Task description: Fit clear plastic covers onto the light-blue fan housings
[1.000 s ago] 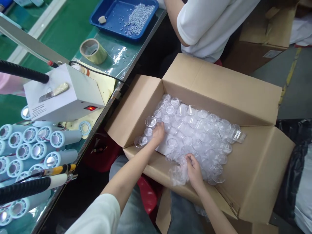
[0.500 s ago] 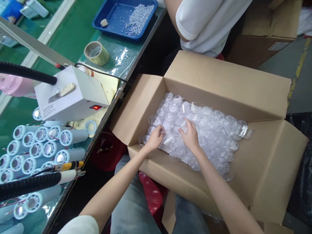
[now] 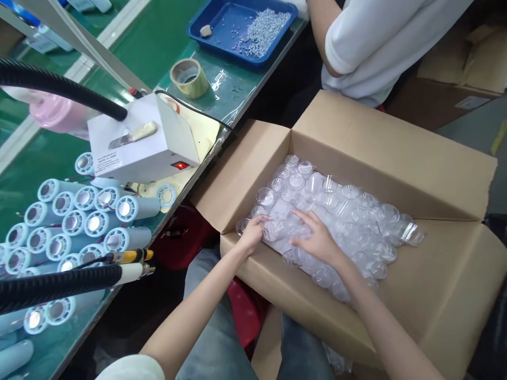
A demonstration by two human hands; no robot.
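Note:
An open cardboard box (image 3: 431, 264) sits before me, holding many clear plastic cups (image 3: 350, 227) with ribbed round ends, laid close together in and around thin clear plastic. At the box's near left, my left hand (image 3: 252, 232) has its fingers pinched at the edge of the cups; what lies between them is too small to make out. My right hand (image 3: 317, 237) hovers over the cups with thumb and fingers spread, holding nothing.
On the green table at left stand a white device (image 3: 142, 140), light-blue cylinders (image 3: 75, 221), a tape roll (image 3: 189, 78) and a blue tray (image 3: 241, 31) of small pieces. Black hoses (image 3: 59, 287) reach over the table. A person's white sleeve (image 3: 356, 42) is beyond the box.
The view has shifted, so the box and table appear further right. My right hand has turned flatter over the cups, fingers spread. My left hand stays pinched near the same corner.

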